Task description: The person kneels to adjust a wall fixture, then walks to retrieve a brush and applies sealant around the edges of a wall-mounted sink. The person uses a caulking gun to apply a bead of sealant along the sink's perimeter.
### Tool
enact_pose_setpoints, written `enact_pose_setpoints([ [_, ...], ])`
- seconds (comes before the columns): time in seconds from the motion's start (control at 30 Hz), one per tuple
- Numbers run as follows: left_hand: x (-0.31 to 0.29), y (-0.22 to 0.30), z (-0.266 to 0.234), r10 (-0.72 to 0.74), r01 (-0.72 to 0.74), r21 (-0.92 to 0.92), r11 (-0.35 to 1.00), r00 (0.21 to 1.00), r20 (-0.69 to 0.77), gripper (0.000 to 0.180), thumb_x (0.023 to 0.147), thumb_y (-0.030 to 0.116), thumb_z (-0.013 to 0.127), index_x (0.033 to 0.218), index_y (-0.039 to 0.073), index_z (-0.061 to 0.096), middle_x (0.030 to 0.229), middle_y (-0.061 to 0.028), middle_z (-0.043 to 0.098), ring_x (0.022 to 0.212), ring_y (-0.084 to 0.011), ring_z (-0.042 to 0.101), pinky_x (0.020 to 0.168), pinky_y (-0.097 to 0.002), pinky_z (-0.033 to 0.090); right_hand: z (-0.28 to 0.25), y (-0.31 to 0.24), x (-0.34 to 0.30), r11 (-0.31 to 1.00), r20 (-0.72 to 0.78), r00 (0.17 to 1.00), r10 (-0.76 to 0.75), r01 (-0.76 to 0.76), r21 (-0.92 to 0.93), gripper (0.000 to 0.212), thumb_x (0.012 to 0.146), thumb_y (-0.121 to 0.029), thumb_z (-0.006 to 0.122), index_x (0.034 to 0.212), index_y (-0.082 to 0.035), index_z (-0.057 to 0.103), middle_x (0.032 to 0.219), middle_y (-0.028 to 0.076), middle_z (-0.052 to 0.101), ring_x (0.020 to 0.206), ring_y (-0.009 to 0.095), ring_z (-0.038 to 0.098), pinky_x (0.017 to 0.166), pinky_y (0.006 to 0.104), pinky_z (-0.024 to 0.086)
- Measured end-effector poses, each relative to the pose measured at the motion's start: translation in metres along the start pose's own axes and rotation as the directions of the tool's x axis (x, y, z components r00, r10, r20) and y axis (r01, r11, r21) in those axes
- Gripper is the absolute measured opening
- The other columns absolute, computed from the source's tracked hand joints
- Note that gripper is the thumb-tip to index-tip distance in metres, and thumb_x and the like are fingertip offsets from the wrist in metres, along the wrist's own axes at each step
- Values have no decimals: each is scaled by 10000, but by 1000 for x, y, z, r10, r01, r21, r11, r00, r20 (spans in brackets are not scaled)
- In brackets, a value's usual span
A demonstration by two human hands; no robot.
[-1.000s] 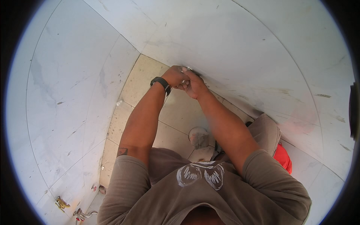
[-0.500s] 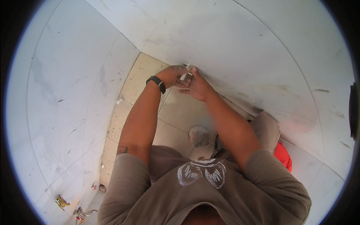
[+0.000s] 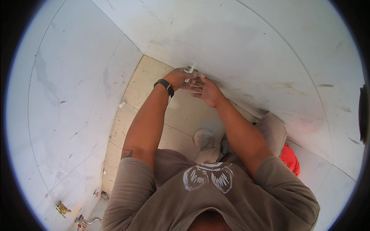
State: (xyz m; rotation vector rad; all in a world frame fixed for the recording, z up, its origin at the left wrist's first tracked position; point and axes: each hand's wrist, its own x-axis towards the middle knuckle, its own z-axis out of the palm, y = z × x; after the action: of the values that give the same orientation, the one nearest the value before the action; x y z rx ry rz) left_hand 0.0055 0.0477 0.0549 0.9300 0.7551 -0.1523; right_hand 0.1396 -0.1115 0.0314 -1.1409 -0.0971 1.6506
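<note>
A small shiny chrome fitting (image 3: pixel 189 70), perhaps a tap or valve, is at the foot of the far wall. My left hand (image 3: pixel 176 78), with a dark watch (image 3: pixel 165 87) on its wrist, closes around it, thumb on top. Its exact shape is partly covered by those fingers. Just to the right, my right hand (image 3: pixel 210 93) is palm up with its fingers apart and bent slightly. Its fingertips come very near the left hand's fingers; I cannot tell whether they touch. Nothing shows in the right palm.
Pale marbled walls (image 3: pixel 246 42) meet the beige tiled floor (image 3: pixel 185 111) at a corner. A round greyish patch (image 3: pixel 203 139), perhaps a drain, lies on the floor. Low on the left wall are a brass tap (image 3: pixel 62 208) and a chrome pipe (image 3: pixel 89 221). Something red (image 3: pixel 290 159) lies behind my right knee.
My right hand has drawn back a little to the right and toward me, off the chrome fitting, its fingers spreading. My left hand stays around the fitting.
</note>
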Motion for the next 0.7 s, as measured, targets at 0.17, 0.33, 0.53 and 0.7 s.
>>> enact_pose_setpoints([
  [0.17, 2, 1, 3, 7, -6, 31, 1000, 999, -48, 172, 958, 204, 699, 1062, 85, 633, 836, -3, 653, 728, -120, 629, 661, -293, 544, 18, -4, 6, 1000, -31, 999, -25, 25, 4, 439, 992, -557, 599, 1190, -165, 588, 1036, 23, 592, 1022, 191, 582, 912, 410, 480],
  [0.33, 8, -3, 1, 48, -47, 28, 999, 998, -51, 135, 948, 137, 673, 1025, 39, 621, 816, -41, 642, 677, -134, 617, 586, -284, 531, 31, -6, 28, 999, -1, 999, -45, 45, 11, 413, 1006, -487, 618, 1160, -106, 580, 907, 32, 567, 833, 178, 581, 854, 403, 529],
  [0.53, 12, -6, 0, 121, -112, 133, 985, 991, -61, 133, 936, 130, 672, 989, 17, 628, 777, -60, 637, 634, -146, 611, 552, -292, 525, 32, -7, 34, 997, -31, 997, -69, 70, 32, 336, 1022, -420, 630, 1066, -89, 596, 799, -2, 487, 705, 142, 508, 839, 427, 574],
  [0.7, 12, -6, 3, 143, -127, 139, 982, 983, -112, 152, 915, 153, 703, 955, 23, 635, 743, -55, 642, 603, -141, 610, 524, -285, 504, 33, -10, 31, 996, -11, 996, -89, 89, 13, 372, 1020, -429, 630, 1103, -68, 598, 806, 13, 490, 695, 146, 507, 886, 439, 585],
])
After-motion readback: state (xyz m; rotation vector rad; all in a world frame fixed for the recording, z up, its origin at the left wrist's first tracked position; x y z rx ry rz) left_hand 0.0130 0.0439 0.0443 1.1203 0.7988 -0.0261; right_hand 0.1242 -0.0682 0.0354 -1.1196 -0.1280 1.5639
